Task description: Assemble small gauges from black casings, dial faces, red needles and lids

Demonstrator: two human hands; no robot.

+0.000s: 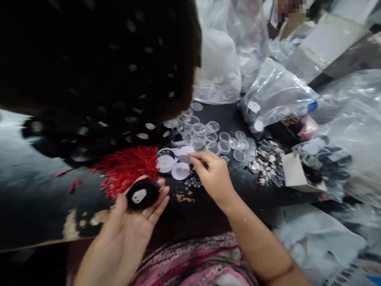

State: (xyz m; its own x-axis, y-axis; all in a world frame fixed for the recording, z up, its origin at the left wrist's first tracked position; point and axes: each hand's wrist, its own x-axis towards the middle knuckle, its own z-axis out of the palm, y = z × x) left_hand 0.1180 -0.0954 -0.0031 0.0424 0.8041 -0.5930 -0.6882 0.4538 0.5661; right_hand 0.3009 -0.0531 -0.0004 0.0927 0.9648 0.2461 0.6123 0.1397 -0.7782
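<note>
My left hand, palm up, holds a round black disc with a pale irregular piece at its middle; thumb and fingers rest around its rim. Up and to the right, my right hand has thumb and index finger pinched together at the edge of white round discs. Whatever lies between those fingertips is too small to make out. A heap of red strips lies just beyond my left hand. Clear plastic rings are scattered past my right hand.
Black discs lie at the left under a large dark spotted shape. Small metallic parts are piled at the right beside an open white box. Clear bags fill the back right. The dark table's front edge runs below.
</note>
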